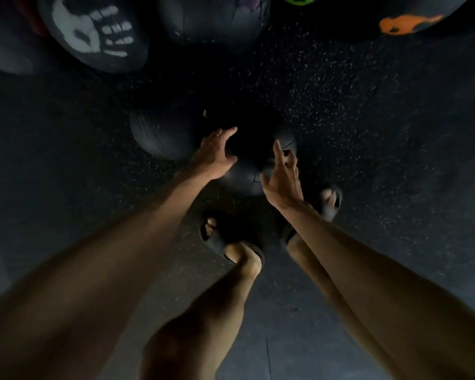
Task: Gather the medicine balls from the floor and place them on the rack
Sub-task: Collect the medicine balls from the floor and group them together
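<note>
Fingers spread, the left hand [215,154] and right hand [283,178] are flanking a black medicine ball [242,179] on the speckled floor [340,105]. Neither appears to be touching it.

Matt black leathery medicine balls [247,171]; speckled rough rubber floor [340,105]; matt foam-like sandals [217,242].

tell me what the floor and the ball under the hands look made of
Floor: probably rubber matting, matte black with pale flecks. Ball: matte black with faint seam-like lines, so perhaps vinyl or leather; too dark to be sure.
</note>
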